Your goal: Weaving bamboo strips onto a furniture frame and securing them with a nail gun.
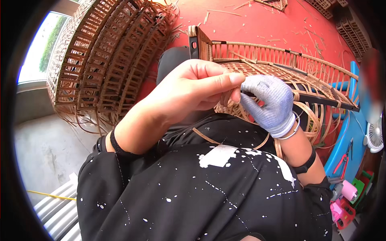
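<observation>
My left hand [189, 88] is bare, its thumb and forefinger pressed together in a pinch. Close against it, fingertips nearly touching, is my right hand [273, 102] in a pale grey knitted glove, with its fingers curled in. What lies between the fingertips is too small and hidden to make out. Just beyond both hands rests a half-woven wicker basket frame [281, 50], with open slatted sides and dark metal bars at its edges. A loose tan wicker strip [205, 136] lies over the black shirt below my hands.
Several brown wicker baskets [104, 52] are stacked at the left by a window. Cane scraps litter the red floor [225, 24]. On the right are a blue bench [348, 140], red-handled pliers [341, 165], a pink spool [349, 190] and a white fan [374, 135].
</observation>
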The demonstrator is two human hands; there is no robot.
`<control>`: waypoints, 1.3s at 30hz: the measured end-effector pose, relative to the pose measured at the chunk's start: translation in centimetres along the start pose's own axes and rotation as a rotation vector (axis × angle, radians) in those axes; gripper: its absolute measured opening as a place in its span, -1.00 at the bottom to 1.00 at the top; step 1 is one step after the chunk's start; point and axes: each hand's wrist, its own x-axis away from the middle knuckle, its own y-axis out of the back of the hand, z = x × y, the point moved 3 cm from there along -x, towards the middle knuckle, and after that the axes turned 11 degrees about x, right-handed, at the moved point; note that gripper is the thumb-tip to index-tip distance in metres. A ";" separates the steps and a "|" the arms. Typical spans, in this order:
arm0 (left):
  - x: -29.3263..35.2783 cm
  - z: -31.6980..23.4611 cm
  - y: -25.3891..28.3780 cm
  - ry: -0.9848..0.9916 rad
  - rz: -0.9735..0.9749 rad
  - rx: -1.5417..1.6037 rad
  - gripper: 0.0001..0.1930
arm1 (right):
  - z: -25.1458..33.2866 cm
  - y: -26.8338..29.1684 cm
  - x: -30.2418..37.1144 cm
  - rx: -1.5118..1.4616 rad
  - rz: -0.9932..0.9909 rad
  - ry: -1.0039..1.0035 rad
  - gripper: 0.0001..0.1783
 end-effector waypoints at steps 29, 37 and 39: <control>-3.8 2.2 -0.1 -0.552 -0.061 -1.573 -0.83 | -1.4 -0.3 0.6 -0.793 -0.126 -0.712 -0.86; -0.6 4.3 -0.8 -0.995 0.038 -1.208 -0.83 | -1.0 1.8 1.6 -0.105 0.073 -0.065 -0.78; 0.4 4.5 -1.5 -0.926 0.072 -1.115 -0.83 | -1.0 2.2 1.9 -0.083 0.096 -0.023 -0.72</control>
